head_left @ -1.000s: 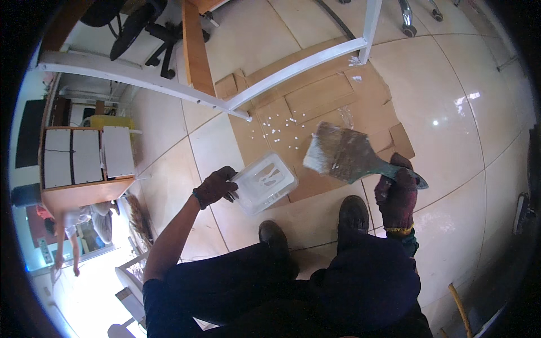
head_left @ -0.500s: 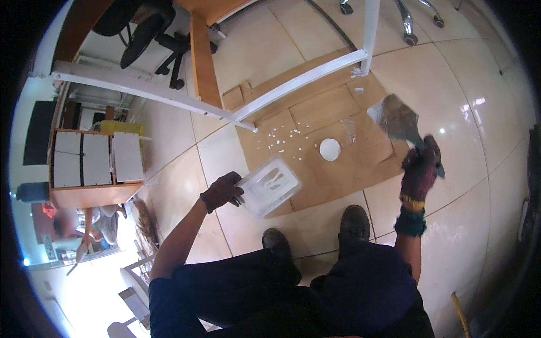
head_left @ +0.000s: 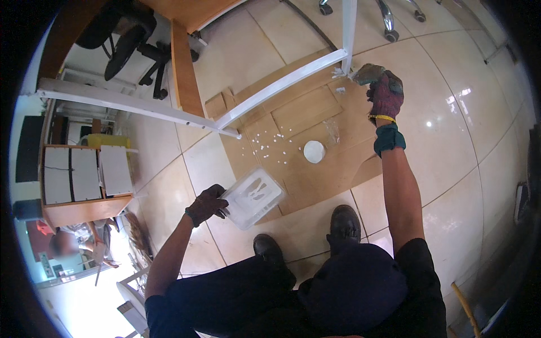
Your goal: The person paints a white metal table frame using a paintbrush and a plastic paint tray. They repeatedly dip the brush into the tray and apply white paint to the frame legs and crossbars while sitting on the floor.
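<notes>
My left hand [head_left: 207, 204], in a dark knit work glove, grips the near-left rim of a translucent plastic container [head_left: 253, 194]. White residue streaks the container's inside. Gloved and stretched far forward, my right hand [head_left: 386, 97] is closed around a putty knife [head_left: 368, 74]; its broad blade is smeared and partly hidden by the fingers. The blade is close to the foot of a white metal table leg [head_left: 349, 36]; whether they touch I cannot tell. White flakes [head_left: 338, 73] lie around that foot.
Flattened cardboard [head_left: 307, 188] covers the tiles under the white frame [head_left: 282, 89]. On it are scattered white crumbs [head_left: 265, 147], a round white piece [head_left: 314, 152] and clear plastic film [head_left: 332, 132]. Office chairs [head_left: 127, 39] stand beyond; a person [head_left: 84, 239] is at far left.
My right hand has swung forward and left with the putty knife, from over the cardboard's right edge to the leg's foot. The whole view has shifted slightly; my left hand still holds the container.
</notes>
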Demonstrator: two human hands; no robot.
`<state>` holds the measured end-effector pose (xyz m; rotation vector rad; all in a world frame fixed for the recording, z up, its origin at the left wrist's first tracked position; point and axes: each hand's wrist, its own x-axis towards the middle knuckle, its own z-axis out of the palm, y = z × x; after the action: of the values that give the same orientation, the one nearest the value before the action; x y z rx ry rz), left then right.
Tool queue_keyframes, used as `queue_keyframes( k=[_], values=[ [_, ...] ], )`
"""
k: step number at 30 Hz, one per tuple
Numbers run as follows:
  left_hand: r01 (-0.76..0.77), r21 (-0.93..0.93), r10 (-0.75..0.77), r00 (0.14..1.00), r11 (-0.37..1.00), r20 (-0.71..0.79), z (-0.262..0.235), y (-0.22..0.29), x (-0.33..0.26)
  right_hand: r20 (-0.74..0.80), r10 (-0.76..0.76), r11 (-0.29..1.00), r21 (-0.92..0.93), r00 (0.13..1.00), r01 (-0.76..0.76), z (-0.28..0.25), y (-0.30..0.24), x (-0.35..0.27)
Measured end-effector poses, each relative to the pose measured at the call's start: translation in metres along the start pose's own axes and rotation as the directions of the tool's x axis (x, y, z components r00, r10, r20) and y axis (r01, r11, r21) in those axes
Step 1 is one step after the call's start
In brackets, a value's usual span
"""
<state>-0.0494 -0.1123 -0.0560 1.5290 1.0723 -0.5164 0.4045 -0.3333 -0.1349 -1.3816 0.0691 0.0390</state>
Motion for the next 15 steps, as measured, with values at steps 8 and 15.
queue_keyframes(
  k=[8, 15],
  values=[
    [-0.024, -0.033, 0.025, 0.999, 0.999, 0.039, -0.002, -0.006, 0.005, 0.033, 0.010, 1.000, 0.010, 0.999, -0.010, 0.008, 0.004, 0.021],
    [0.006, 0.003, -0.006, 1.000, 1.000, 0.003, 0.001, 0.001, 0.001, 0.004, -0.043, 0.999, 0.028, 0.999, 0.042, -0.002, -0.014, 0.005]
  ],
)
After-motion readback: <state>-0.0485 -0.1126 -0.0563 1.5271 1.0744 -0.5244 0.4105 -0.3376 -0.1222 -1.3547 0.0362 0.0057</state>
